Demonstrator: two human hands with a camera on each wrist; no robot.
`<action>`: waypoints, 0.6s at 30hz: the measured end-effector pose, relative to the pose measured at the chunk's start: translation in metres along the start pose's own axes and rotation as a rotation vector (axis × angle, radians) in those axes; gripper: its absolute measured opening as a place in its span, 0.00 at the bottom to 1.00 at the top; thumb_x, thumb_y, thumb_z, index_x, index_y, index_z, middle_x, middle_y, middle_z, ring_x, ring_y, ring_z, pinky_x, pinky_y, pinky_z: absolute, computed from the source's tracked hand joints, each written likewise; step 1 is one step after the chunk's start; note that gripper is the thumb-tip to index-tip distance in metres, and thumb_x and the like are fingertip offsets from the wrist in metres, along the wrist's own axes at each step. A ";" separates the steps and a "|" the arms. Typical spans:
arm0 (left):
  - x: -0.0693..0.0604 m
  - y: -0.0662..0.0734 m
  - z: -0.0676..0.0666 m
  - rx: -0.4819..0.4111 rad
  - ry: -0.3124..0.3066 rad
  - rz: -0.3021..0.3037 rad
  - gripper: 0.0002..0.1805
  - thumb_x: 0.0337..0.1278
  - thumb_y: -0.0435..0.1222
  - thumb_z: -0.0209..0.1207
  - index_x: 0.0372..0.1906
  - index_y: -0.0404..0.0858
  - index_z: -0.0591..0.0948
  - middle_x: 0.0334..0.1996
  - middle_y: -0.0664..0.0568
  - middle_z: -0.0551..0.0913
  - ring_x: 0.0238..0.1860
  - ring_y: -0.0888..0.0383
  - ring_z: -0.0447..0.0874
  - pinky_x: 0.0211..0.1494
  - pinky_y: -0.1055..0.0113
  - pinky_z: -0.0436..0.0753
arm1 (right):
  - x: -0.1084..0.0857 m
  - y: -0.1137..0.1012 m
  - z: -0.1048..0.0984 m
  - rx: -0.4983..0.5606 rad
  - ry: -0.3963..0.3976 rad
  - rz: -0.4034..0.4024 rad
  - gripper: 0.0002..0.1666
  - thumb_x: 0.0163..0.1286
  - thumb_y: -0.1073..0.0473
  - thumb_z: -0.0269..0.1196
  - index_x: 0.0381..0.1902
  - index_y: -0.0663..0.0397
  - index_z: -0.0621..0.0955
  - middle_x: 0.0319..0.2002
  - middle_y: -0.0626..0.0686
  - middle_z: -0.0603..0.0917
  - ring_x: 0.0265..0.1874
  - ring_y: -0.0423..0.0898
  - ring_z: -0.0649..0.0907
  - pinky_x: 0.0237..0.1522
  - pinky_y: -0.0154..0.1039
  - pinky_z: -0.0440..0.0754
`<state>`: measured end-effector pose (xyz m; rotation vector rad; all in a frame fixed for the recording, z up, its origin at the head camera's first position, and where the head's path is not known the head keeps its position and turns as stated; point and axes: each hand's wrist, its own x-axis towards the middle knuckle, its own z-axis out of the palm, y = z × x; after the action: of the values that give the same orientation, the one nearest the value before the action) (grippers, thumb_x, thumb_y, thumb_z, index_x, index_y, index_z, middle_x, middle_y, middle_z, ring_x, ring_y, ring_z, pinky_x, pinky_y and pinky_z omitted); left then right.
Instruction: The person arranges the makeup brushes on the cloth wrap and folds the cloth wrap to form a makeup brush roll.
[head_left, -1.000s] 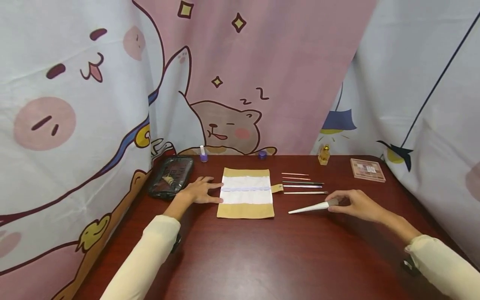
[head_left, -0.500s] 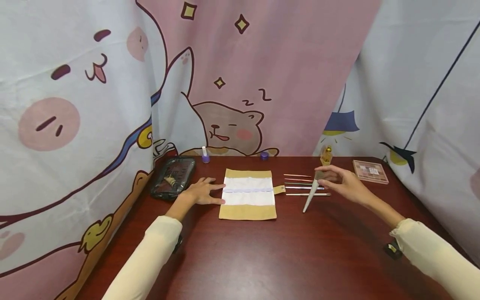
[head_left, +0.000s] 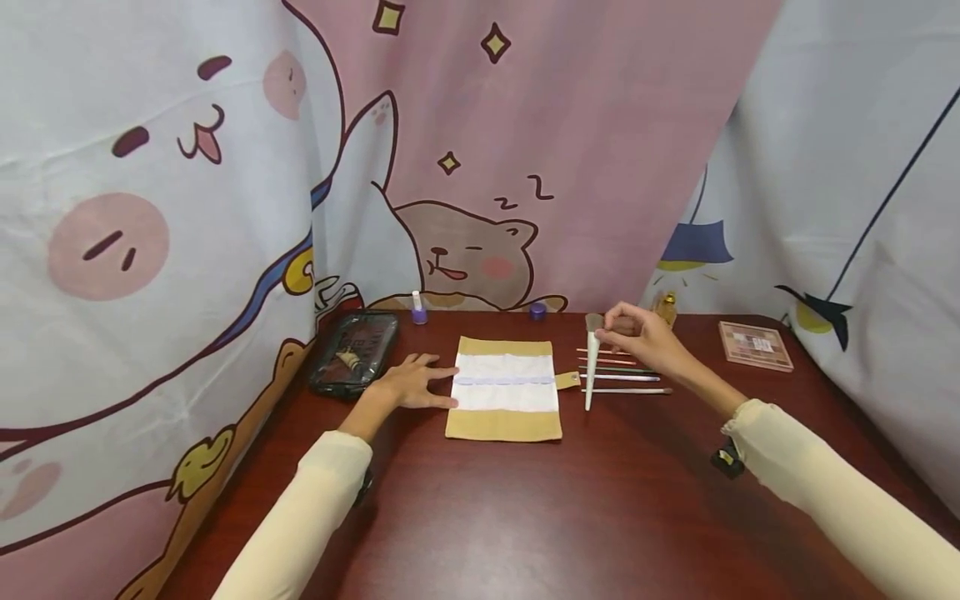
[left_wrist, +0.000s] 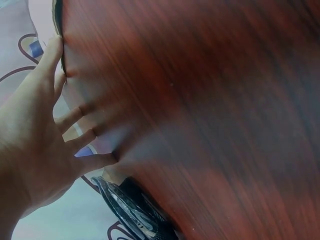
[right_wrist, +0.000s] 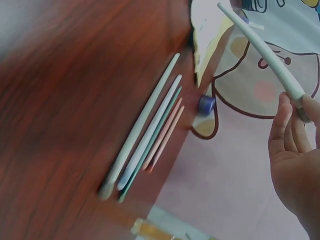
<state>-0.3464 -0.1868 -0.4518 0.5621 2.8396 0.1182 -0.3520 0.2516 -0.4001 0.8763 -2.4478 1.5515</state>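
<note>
A makeup brush (head_left: 591, 367) with a white handle hangs bristle end up in my right hand (head_left: 643, 335), pinched near the bristles between thumb and fingers. In the right wrist view its tapered handle (right_wrist: 270, 57) points up and left. My left hand (head_left: 408, 383) spreads its fingers on the table, thumb and index tip touching the left edge of an unfolded tan and white brush roll (head_left: 504, 423). To the roll's right, below the right hand, several thin brushes lie side by side, among them a white-handled brush (head_left: 630, 391) and a green one (right_wrist: 150, 145).
A black see-through pouch (head_left: 354, 352) lies left of the left hand. Along the back stand a purple and white bottle (head_left: 418, 310), a purple jar (head_left: 537, 311) and a gold bottle (head_left: 667, 308). A palette (head_left: 755, 346) lies at right, before a printed curtain (head_left: 615, 125).
My right hand has lifted the brush and carried it left toward the roll, turning it from nearly flat to upright. My left hand stays at the roll's edge.
</note>
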 end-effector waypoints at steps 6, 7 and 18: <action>0.002 -0.001 0.001 -0.002 0.005 -0.001 0.44 0.60 0.72 0.57 0.80 0.65 0.64 0.81 0.45 0.57 0.79 0.39 0.54 0.70 0.35 0.68 | 0.022 -0.002 0.016 -0.033 -0.032 0.010 0.11 0.75 0.65 0.66 0.51 0.63 0.87 0.50 0.63 0.89 0.43 0.43 0.89 0.37 0.36 0.87; 0.002 -0.001 0.002 -0.002 0.006 -0.002 0.44 0.60 0.72 0.57 0.80 0.65 0.64 0.81 0.45 0.57 0.79 0.40 0.54 0.70 0.35 0.68 | 0.026 -0.002 0.019 -0.038 -0.033 0.019 0.12 0.75 0.63 0.66 0.52 0.61 0.87 0.51 0.63 0.89 0.42 0.43 0.89 0.37 0.36 0.87; 0.003 -0.002 0.002 0.002 0.009 0.000 0.44 0.60 0.72 0.57 0.80 0.65 0.64 0.81 0.46 0.58 0.79 0.40 0.54 0.70 0.35 0.68 | 0.066 0.000 0.052 -0.050 -0.038 0.041 0.17 0.77 0.56 0.65 0.59 0.54 0.86 0.60 0.56 0.86 0.49 0.54 0.88 0.41 0.43 0.87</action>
<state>-0.3492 -0.1871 -0.4543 0.5631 2.8490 0.1189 -0.3960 0.1797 -0.3990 0.8595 -2.5351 1.4927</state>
